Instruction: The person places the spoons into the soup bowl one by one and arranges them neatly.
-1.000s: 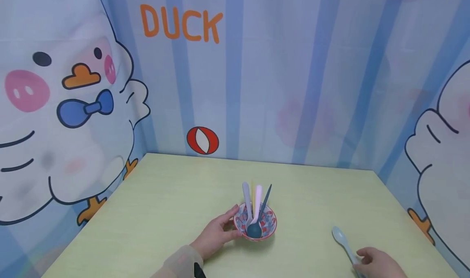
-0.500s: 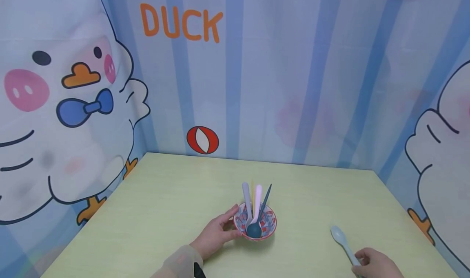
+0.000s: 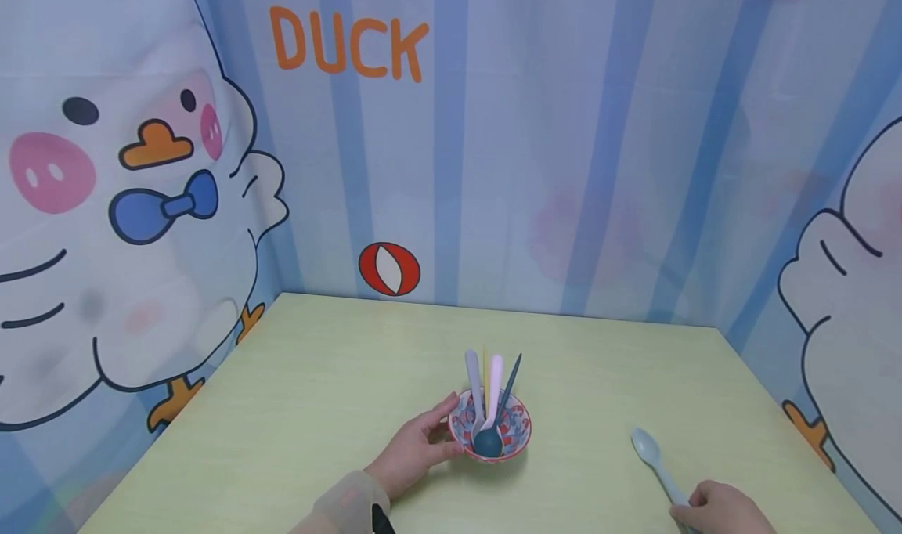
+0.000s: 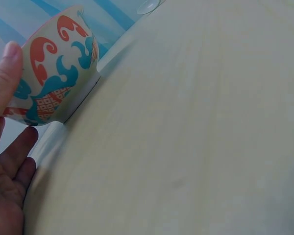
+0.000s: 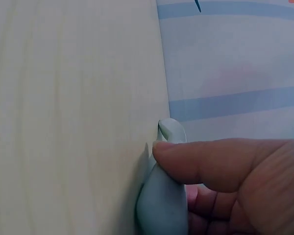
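My left hand [image 3: 416, 449] holds the left side of a small patterned bowl [image 3: 521, 432], its thumb and fingers at the rim. Inside the bowl stand a lavender spoon [image 3: 473, 377], a pink spoon [image 3: 496, 376], a thin yellow handle [image 3: 485, 373] and a dark teal spoon [image 3: 488, 442]. The left wrist view has the bowl's red and blue outer wall [image 4: 59, 73], with the thumb against it. At the front right, my right hand [image 3: 727, 509] pinches the handle of a pale blue-green spoon [image 3: 646, 445]. Up close, my right thumb [image 5: 201, 159] presses on that spoon [image 5: 161, 205].
A light yellow-green table [image 3: 338, 362] lies under everything. Behind it hangs a blue striped cloth [image 3: 521, 166] with duck prints and the word DUCK, meeting the table's back edge. A duck figure [image 3: 148, 283] fills the left side.
My right hand has closed its grip on the pale spoon's handle, and the spoon has shifted slightly up and left. The left hand and bowl have stayed put.
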A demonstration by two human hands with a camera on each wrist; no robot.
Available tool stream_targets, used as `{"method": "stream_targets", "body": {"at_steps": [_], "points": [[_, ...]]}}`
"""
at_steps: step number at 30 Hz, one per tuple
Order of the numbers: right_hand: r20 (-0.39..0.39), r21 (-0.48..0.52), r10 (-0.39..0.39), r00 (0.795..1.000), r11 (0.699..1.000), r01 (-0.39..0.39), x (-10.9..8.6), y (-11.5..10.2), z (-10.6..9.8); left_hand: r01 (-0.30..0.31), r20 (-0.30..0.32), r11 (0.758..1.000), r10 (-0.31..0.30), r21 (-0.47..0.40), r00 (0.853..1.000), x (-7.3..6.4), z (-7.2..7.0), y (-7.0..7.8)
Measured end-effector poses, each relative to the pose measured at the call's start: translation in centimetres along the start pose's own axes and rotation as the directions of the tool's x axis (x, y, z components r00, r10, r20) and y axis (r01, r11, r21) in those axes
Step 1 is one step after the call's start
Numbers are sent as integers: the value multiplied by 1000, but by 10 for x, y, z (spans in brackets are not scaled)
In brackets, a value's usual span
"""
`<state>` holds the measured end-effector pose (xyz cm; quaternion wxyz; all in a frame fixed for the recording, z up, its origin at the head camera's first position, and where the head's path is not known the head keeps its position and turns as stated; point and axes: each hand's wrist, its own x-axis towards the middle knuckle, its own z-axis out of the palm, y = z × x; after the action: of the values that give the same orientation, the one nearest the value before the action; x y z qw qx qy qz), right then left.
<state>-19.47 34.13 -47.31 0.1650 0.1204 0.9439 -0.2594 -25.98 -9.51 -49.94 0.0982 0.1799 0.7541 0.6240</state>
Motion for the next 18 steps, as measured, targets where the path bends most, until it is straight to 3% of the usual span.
{"method": "stream_targets", "body": {"at_steps": [9, 18], "points": [[-37, 75, 26, 999, 997, -24, 0, 0, -3, -3, 1, 1000, 3, 11, 1000, -1, 0, 1], [-77, 168, 12, 997, 986, 1, -8, -9, -12, -5, -2, 1000, 5, 11, 1000, -1, 0, 1]]}}
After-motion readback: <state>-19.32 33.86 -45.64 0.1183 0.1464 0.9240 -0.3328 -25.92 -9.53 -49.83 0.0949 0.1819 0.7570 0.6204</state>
